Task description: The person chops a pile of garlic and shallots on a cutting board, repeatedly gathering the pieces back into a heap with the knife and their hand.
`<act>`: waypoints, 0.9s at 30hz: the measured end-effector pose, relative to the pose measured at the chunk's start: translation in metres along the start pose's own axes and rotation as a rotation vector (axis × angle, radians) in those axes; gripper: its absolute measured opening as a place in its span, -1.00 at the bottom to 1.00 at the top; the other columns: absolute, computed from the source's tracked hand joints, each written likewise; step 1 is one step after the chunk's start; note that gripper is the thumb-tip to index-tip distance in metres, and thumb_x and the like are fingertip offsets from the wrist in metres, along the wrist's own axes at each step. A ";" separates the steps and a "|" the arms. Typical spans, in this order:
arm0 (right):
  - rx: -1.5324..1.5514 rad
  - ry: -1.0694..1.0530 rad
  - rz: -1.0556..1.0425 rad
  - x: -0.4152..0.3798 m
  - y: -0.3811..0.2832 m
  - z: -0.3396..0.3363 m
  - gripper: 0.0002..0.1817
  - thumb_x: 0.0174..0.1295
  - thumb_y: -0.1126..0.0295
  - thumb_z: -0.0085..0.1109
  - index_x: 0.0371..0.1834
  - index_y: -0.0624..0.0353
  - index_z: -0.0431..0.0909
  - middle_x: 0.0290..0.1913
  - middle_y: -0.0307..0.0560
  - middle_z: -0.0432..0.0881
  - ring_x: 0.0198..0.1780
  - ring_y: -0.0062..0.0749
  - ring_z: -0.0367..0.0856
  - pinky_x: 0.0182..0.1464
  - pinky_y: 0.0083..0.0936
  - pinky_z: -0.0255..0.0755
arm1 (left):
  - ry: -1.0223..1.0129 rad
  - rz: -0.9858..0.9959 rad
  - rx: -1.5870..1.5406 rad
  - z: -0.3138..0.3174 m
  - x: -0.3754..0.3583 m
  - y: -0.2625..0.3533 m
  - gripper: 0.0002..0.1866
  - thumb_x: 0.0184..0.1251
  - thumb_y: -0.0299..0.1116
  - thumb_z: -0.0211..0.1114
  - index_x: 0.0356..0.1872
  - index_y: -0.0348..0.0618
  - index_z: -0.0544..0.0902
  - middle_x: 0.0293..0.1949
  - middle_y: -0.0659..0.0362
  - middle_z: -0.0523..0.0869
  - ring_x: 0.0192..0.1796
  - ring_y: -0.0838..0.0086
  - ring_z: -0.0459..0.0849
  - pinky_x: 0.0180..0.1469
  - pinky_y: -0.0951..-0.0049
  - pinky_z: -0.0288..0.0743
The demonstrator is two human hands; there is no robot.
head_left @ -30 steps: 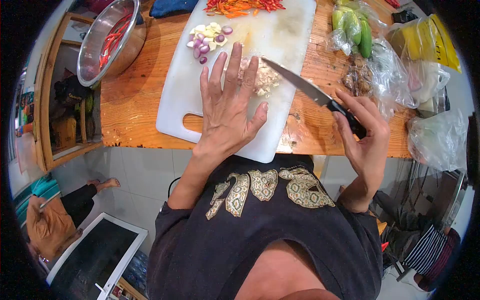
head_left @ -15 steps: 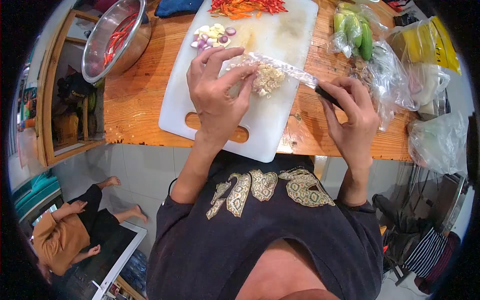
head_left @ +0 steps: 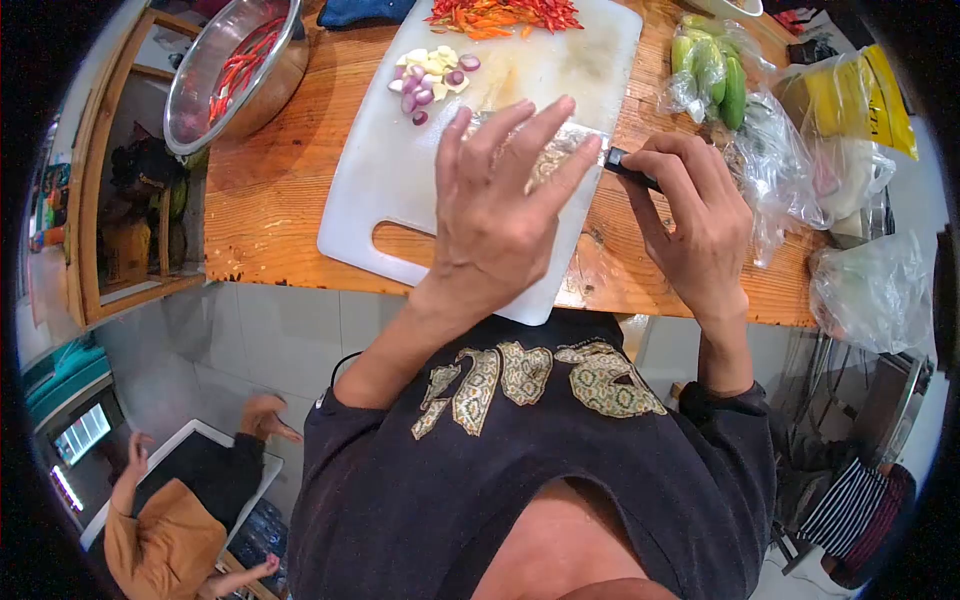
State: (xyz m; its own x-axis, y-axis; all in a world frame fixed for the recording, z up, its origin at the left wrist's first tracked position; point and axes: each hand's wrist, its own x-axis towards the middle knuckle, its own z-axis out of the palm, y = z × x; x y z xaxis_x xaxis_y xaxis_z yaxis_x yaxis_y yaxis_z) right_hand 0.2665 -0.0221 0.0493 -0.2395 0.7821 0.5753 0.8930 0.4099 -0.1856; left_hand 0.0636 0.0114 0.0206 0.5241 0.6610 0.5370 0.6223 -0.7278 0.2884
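My right hand [head_left: 695, 205] is closed round the black handle of a knife [head_left: 615, 158] at the right edge of the white cutting board [head_left: 375, 185]. Over the board, my left hand [head_left: 500, 210] has its fingers spread and holds nothing that shows; it hides much of the blade. Chopped garlic [head_left: 553, 160] shows partly between its fingers. Whole shallots and garlic cloves [head_left: 428, 80] lie in a small pile to the upper left of my left hand. Cut red and orange chillies [head_left: 505, 15] lie at the top of the board.
A metal bowl [head_left: 235, 75] with red chillies stands at the left of the wooden table [head_left: 270, 215]. Bagged green vegetables [head_left: 715, 75] and plastic bags [head_left: 780, 160] lie on the right. At lower left, a person in a brown top [head_left: 170, 540] is on the floor.
My left hand has moved right and its fingers have spread. The knife has come down and left, now largely behind that hand. The person at lower left has shifted, with an arm raised.
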 end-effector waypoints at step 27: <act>-0.092 -0.082 -0.093 -0.008 -0.003 -0.008 -0.78 0.07 0.44 0.33 -0.18 0.01 0.69 -0.16 -0.25 0.65 -0.15 -0.37 0.69 -0.18 -0.46 0.56 | -0.188 -0.029 0.112 0.006 -0.012 -0.009 -0.19 -0.02 -0.45 0.31 0.43 0.26 0.59 0.61 0.19 0.27 0.63 0.16 0.11 0.65 -0.25 -0.21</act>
State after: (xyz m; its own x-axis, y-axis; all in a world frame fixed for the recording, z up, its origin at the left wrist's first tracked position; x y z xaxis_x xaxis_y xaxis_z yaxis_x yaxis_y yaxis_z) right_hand 0.2684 -0.0336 0.0516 -0.3501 0.7800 0.5187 0.8958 0.4407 -0.0582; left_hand 0.0557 0.0113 0.0068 0.5980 0.7114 0.3692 0.6937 -0.6902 0.2062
